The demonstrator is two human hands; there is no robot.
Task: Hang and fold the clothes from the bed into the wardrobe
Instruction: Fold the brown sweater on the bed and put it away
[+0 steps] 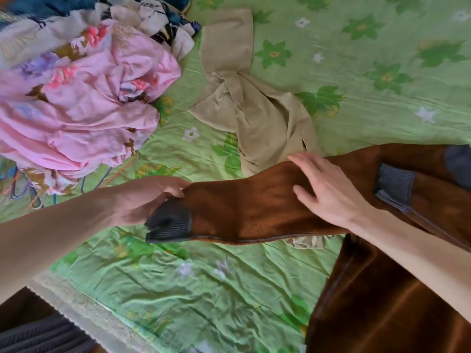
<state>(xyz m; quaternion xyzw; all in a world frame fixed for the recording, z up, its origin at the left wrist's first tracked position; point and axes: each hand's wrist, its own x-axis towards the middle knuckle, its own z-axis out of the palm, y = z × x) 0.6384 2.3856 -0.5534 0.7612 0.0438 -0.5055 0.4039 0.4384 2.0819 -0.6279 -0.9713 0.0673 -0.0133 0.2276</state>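
A heap of pink floral clothes (76, 103) lay at the far left of the bed (382, 72), well beyond the left hand (150, 200). That hand's fingers (175, 186) were curled round the end of a brown fleece sleeve (254, 212), pinching it just above the dark ribbed cuff (169, 225). A beige garment (254, 108) sat crumpled past the fingertips of both hands, its lower edge tucked under the sleeve. The right hand (328, 192) rested flat on the sleeve, fingers (305, 159) straight and spread, gripping nothing. Right of those fingers, a second grey cuff (395, 186) lay on the brown garment's body (382, 301), which draped toward the bed's near edge
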